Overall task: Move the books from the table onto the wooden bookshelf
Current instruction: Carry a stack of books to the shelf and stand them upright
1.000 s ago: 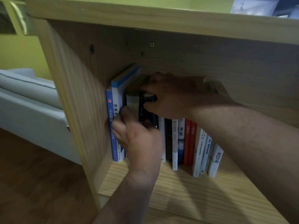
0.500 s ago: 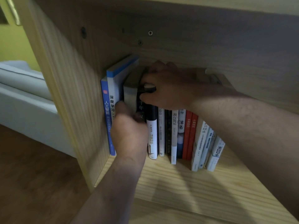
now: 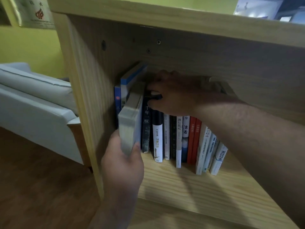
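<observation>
My left hand (image 3: 122, 164) grips the lower end of a thick, pale-covered paperback book (image 3: 130, 123), with my thumb on its right face and my other fingers wrapped to its left. The book stands nearly upright, its long axis vertical and its cream page edges facing me. It is partly inside the light wooden bookshelf (image 3: 85, 104), at the left end of the shelf board.

Straight behind it is the slot it seems meant for. To the slot's left, two blue-and-white books (image 3: 125, 83) lean by the side panel. To its right is a row of upright books (image 3: 179, 138) with dark, white and red spines.

My right hand (image 3: 175, 95) reaches in from the right, fingers curled over the tops of that row's leftmost dark spines, apparently holding them aside.

The slot is in line with the book and nearer my left hand, so a push inward looks likely next. A pale grey sofa (image 3: 33, 96) stands beyond the shelf's left side.
</observation>
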Action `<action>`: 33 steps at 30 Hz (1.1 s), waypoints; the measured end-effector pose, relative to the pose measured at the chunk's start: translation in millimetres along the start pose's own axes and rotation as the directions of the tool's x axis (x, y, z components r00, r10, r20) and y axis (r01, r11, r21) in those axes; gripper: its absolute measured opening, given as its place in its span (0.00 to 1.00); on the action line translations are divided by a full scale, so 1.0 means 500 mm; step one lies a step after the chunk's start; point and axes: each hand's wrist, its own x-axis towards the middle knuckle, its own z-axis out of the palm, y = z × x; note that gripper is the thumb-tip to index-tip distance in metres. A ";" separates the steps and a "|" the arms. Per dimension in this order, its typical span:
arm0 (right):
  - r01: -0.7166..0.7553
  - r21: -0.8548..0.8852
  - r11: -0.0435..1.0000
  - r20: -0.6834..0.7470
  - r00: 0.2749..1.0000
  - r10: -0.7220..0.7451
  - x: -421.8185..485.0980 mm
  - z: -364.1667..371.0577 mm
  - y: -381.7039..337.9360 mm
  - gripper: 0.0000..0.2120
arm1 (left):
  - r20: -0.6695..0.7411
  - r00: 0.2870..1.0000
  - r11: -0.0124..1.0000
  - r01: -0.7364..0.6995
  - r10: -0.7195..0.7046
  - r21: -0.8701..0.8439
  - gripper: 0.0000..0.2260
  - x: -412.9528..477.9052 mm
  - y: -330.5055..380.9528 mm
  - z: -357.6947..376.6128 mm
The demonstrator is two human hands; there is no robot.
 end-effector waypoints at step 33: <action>-0.420 0.903 0.087 0.306 0.775 0.553 -0.589 0.131 0.149 0.14 | 0.777 0.562 0.565 0.752 -0.282 -0.339 0.19 -0.183 0.011 0.124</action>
